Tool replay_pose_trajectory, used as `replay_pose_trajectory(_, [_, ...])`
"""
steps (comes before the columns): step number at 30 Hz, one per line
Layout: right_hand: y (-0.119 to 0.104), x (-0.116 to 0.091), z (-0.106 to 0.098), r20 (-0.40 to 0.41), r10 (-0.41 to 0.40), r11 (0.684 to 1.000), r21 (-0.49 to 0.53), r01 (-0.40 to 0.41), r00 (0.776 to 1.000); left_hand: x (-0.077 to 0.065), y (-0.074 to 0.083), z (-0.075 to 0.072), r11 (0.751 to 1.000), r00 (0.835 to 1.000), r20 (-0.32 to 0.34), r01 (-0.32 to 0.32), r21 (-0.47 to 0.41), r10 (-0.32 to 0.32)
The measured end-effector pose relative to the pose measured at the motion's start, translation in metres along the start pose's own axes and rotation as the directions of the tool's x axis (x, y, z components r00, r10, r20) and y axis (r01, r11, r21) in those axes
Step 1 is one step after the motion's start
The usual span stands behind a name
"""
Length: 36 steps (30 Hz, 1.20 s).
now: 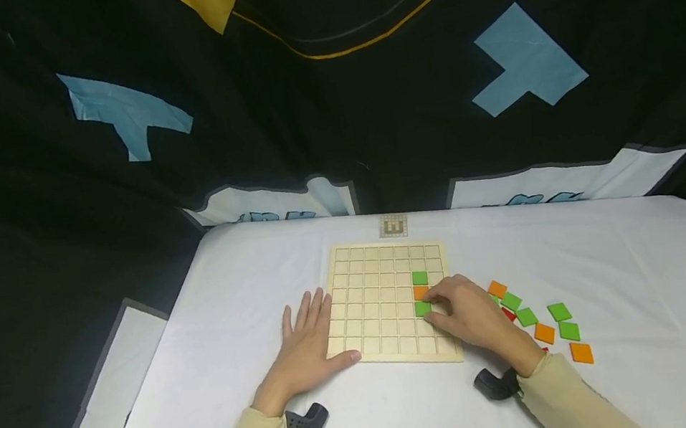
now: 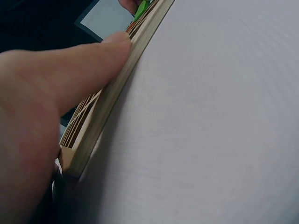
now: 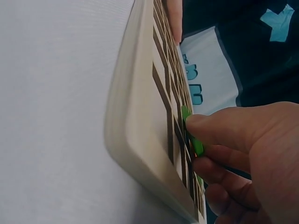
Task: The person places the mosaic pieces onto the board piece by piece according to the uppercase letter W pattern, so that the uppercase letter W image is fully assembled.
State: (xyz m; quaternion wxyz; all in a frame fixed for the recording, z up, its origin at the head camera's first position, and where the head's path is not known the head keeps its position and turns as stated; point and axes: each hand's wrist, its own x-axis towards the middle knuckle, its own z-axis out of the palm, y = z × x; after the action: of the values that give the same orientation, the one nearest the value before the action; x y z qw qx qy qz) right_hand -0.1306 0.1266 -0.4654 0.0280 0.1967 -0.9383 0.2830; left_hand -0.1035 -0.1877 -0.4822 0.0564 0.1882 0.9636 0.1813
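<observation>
A light wooden grid board point(image 1: 361, 305) lies on the white table, with three square tiles in one column near its right side. The upper one is a green tile point(image 1: 419, 278), below it comes an orange tile point(image 1: 421, 293). The lowest, a green tile point(image 1: 422, 308), is pinched between thumb and fingers of my right hand point(image 1: 469, 309); in the right wrist view this green tile point(image 3: 192, 133) stands tilted against the grid. My left hand point(image 1: 309, 348) lies with fingers spread along the board's left edge, its thumb point(image 2: 100, 58) resting on the near rim.
Right of the board lie loose tiles: several green tiles point(image 1: 560, 311), orange tiles point(image 1: 582, 353) and red tiles point(image 1: 509, 313), some partly hidden by the right hand. A small printed square mark point(image 1: 393, 225) sits behind the board. A black curtain point(image 1: 330, 114) hangs beyond the table.
</observation>
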Motion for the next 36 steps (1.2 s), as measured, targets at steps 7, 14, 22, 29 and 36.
replay_pose_trajectory(7, [-0.001,0.001,0.001,0.002,0.015,1.000,-0.013,-0.015,1.000,0.000,0.001,-0.002,1.000,1.000,-0.010,-0.002,-0.004,0.002])
replay_pose_trajectory(14, [0.000,0.000,0.002,0.000,0.015,1.000,-0.009,-0.015,1.000,0.000,0.000,0.000,1.000,1.000,-0.027,-0.016,-0.014,0.016])
replay_pose_trajectory(22, [0.002,-0.004,0.001,0.010,0.057,0.998,0.024,-0.058,0.998,0.000,0.000,0.002,1.000,1.000,-0.021,-0.016,-0.011,0.016])
replay_pose_trajectory(29, [0.002,-0.011,-0.008,-0.010,0.056,0.997,0.053,-0.056,0.998,0.000,0.001,0.001,1.000,1.000,-0.023,-0.019,-0.011,0.019])
replay_pose_trajectory(36, [0.003,-0.024,-0.019,-0.043,0.036,0.997,0.064,-0.033,0.998,-0.001,0.000,0.001,1.000,0.999,-0.029,-0.022,-0.004,0.022])
